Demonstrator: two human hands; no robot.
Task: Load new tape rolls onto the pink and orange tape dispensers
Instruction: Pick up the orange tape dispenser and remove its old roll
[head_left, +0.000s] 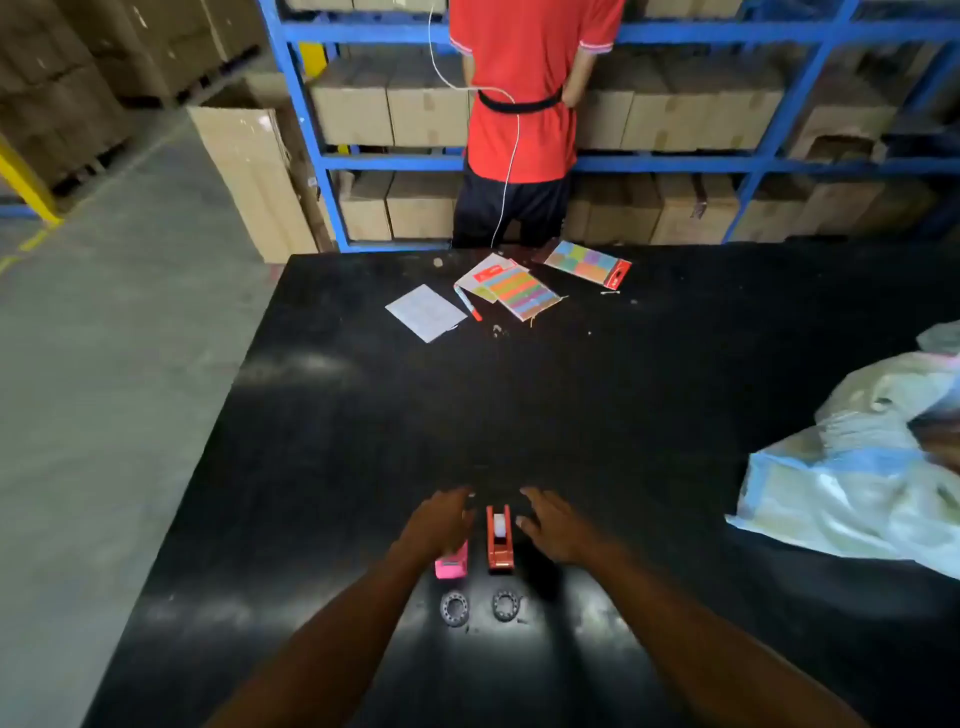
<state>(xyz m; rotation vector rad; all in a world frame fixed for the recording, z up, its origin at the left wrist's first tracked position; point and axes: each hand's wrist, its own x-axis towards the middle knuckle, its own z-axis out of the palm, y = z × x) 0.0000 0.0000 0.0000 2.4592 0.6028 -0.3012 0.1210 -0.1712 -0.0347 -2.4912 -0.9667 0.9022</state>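
Observation:
An orange tape dispenser (500, 540) stands on the black table (363, 415) near its front edge, with a pale tape roll showing in its cradle. To its left lies a pink tape dispenser (451, 565), its far half hidden under my left hand (439, 522). My left hand rests over the pink dispenser; whether it grips it is unclear. My right hand (553, 525) hovers just right of the orange dispenser, fingers spread, holding nothing. Two clear tape rolls lie flat nearer to me: the left roll (454, 608) and the right roll (505, 604).
Coloured sticky-note packs (524, 291) (589, 262), a white sheet (426, 313) and a pen (467, 303) lie at the table's far side. A crumpled plastic bag (862, 467) fills the right edge. A person in a red shirt (524, 104) stands beyond, facing blue shelving with cartons.

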